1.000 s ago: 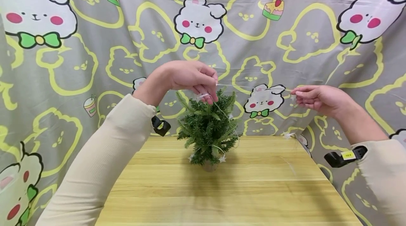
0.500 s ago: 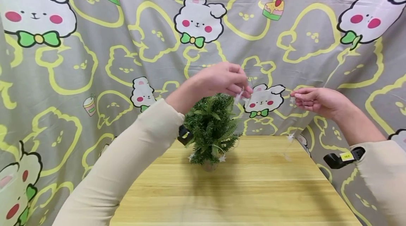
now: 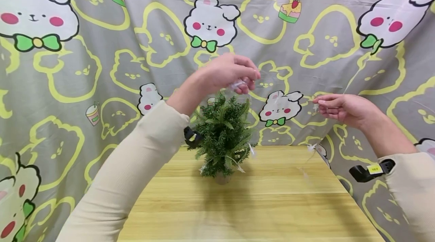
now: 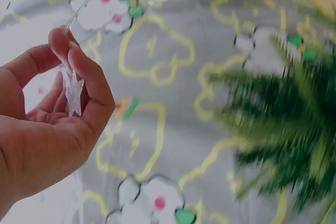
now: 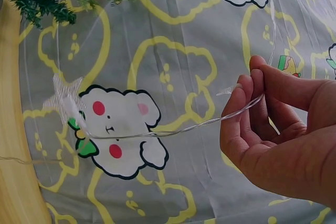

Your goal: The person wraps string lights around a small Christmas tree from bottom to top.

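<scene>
A small green artificial Christmas tree (image 3: pixel 222 132) stands on the table, with a few clear stars of a string of lights on its lower branches. Above its top my left hand (image 3: pixel 232 74) pinches the thin clear wire between thumb and fingertip. A clear star (image 4: pixel 74 95) lies within the curl of those fingers in the left wrist view. Off to the right, my right hand (image 3: pixel 344 109) pinches another stretch of the same wire (image 5: pixel 178 130). From it a star light (image 5: pixel 64 98) hangs in the right wrist view, and the wire trails down toward the table.
The pale wooden table (image 3: pixel 272 204) has its right edge below my right forearm. Behind it hangs a grey curtain (image 3: pixel 265 53) printed with white cartoon heads and yellow outlines. A small pot, partly hidden, is under the tree.
My left hand swung right past the tree's top, then rose and came back slightly left, the string still pinched. The right hand stayed almost in place. A star at the tree's right side shifted.
</scene>
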`<state>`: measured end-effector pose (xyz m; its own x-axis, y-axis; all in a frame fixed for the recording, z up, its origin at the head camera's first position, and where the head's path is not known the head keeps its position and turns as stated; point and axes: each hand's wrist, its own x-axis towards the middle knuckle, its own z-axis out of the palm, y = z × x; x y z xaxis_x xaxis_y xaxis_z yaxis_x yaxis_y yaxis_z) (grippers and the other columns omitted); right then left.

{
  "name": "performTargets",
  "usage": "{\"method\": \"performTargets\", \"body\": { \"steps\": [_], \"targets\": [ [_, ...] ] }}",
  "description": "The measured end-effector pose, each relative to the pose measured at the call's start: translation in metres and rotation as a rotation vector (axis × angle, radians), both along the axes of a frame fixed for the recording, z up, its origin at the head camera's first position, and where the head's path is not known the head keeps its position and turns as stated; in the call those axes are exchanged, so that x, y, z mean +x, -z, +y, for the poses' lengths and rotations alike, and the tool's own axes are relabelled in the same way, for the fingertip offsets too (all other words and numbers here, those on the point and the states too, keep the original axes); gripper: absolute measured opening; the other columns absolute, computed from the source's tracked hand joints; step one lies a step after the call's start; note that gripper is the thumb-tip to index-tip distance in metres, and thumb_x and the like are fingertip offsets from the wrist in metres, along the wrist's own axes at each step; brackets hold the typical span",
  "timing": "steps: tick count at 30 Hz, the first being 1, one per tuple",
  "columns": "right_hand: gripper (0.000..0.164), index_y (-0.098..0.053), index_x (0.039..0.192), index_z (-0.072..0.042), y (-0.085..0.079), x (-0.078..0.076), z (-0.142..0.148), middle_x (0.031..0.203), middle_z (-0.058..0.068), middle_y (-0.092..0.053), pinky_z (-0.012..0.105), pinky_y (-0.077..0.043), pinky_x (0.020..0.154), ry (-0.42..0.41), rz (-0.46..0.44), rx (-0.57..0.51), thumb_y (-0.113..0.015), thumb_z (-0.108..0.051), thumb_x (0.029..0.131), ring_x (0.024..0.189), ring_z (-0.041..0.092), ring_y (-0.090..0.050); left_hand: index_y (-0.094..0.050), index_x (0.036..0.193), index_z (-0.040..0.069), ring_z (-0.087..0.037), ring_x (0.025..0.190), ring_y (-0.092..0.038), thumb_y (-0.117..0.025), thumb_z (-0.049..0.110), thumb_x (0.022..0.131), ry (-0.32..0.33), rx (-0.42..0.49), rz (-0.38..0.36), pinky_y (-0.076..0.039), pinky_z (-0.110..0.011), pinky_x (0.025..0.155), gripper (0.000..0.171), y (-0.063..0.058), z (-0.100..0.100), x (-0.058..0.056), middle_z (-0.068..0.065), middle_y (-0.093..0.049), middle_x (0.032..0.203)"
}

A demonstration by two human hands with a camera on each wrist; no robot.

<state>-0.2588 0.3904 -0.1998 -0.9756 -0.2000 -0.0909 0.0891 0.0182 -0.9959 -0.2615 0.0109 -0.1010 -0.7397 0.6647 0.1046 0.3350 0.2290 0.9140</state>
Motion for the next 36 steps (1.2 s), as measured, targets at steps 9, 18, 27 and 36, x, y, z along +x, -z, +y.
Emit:
{"method": "performTargets", "body": {
  "steps": [9, 18, 27, 36],
  "targets": [
    [0.031, -0.077, 0.098, -0.016, 0.002, 0.003, -0.001, 0.096, -0.003, -0.07, 0.023, -0.059, 0.078, -0.004, 0.019, 0.013, -0.05, -0.003, 0.104, 0.082, 0.011, -0.067, -0.073, 0.101, 0.005, -0.017, 0.073, -0.069, -0.069, 0.012, 0.095, -0.32, -0.053, 0.146, -0.062, -0.03, 0.077, 0.01, -0.007, -0.021, -0.013, -0.012, -0.074, 0.093],
    [0.03, -0.077, 0.097, -0.017, 0.003, 0.0, -0.003, 0.097, -0.003, -0.07, 0.023, -0.059, 0.078, 0.012, 0.014, 0.024, -0.051, -0.004, 0.104, 0.082, 0.011, -0.067, -0.075, 0.099, 0.006, -0.016, 0.073, -0.07, -0.068, 0.007, 0.091, -0.384, 0.01, 0.17, -0.061, -0.027, 0.077, 0.011, -0.001, -0.022, -0.02, -0.01, -0.075, 0.087],
    [0.031, -0.078, 0.096, -0.018, 0.006, -0.001, -0.002, 0.094, -0.004, -0.07, 0.023, -0.059, 0.077, 0.024, -0.004, 0.049, -0.051, -0.004, 0.104, 0.08, 0.01, -0.067, -0.072, 0.099, 0.003, -0.017, 0.071, -0.071, -0.07, 0.01, 0.094, -0.259, -0.025, 0.132, -0.061, -0.031, 0.076, 0.01, 0.017, -0.01, -0.026, -0.017, -0.075, 0.093],
    [0.033, -0.077, 0.095, -0.018, 0.01, -0.003, 0.002, 0.094, -0.003, -0.07, 0.022, -0.058, 0.077, 0.021, -0.01, 0.046, -0.049, -0.002, 0.105, 0.081, 0.009, -0.066, -0.074, 0.096, 0.005, -0.016, 0.071, -0.068, -0.069, 0.011, 0.094, -0.222, -0.04, 0.125, -0.057, -0.027, 0.07, 0.008, 0.026, 0.002, -0.025, -0.016, -0.077, 0.095]
  ]
}}
